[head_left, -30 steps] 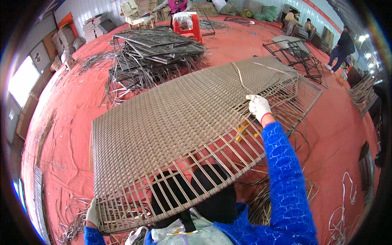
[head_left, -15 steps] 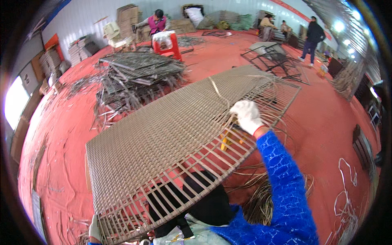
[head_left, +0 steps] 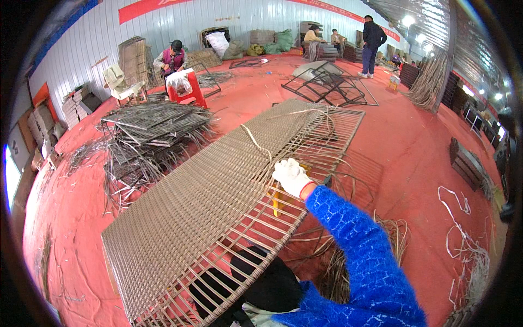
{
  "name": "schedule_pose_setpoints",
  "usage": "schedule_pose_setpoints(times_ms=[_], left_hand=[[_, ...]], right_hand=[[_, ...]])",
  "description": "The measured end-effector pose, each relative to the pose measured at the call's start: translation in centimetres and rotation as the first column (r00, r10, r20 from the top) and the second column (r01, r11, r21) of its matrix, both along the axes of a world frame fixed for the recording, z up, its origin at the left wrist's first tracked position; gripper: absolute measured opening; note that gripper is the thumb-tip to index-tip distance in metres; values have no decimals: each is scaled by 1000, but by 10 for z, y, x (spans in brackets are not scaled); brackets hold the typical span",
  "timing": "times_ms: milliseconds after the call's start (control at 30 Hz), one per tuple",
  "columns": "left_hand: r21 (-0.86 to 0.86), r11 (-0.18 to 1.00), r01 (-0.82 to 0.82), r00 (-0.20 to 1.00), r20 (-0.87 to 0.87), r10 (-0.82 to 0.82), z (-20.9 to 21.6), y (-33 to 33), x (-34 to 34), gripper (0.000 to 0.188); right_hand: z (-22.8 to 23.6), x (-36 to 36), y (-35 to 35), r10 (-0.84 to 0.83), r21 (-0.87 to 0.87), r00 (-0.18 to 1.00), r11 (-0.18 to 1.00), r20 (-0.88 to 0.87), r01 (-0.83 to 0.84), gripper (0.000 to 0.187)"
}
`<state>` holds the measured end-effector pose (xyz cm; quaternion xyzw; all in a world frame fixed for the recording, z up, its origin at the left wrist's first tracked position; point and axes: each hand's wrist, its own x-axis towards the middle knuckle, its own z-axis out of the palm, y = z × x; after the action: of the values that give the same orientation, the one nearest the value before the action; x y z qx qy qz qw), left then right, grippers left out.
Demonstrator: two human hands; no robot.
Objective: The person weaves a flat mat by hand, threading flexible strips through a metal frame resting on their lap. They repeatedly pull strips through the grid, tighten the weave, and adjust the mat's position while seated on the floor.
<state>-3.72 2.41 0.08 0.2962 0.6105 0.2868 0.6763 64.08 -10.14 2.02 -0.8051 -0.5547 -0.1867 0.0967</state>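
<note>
The woven panel (head_left: 190, 201) lies aslant above the person's knees (head_left: 269, 280). Its lattice should handle light but stiff; the open slatwork may flex, so grip the wrapped rim (head_left: 277, 252). On the panel's weave edge, the gloved right hand (head_left: 292, 176) is curled; any strand pinched cannot be confirmed. Left hand: out of view. Left of the panel: stacked dark frames (head_left: 158, 128).

Your right hand (head_left: 292, 175), in a white glove (head_left: 289, 179), curls over the woven brown panel (head_left: 185, 210), beside a loose tan strip (head_left: 255, 141). A pile of dark frames (head_left: 155, 129) sits on the red floor (head_left: 403, 158), near a red stool (head_left: 198, 97).
</note>
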Motion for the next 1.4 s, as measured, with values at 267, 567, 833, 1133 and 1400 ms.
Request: schedule_pose_setpoints(times_ms=[267,567,833,1133,1400], left_hand=[[-14,1000,-3,1000,1,3,1,2,3,41],[-27,999,-31,1000,4,31,2,-6,-1,41],[-40,996,-80,997,12,80,5,-22,-18,40],[-75,988,-133,988,65,137,11,-43,-46,39],[73,981,-177,981,93,170,-20,-36,-80,36]], right_hand=[[-5,-1,-15,299,-133,941,951,156,-280,13],[-2,-5,-6,108,2,956,994,271,-112,10],[-15,23,7,227,223,-21,969,-974,107,23],[-32,26,22,383,362,-197,922,-903,135,24],[-38,35,30,348,256,-210,895,-914,366,16]])
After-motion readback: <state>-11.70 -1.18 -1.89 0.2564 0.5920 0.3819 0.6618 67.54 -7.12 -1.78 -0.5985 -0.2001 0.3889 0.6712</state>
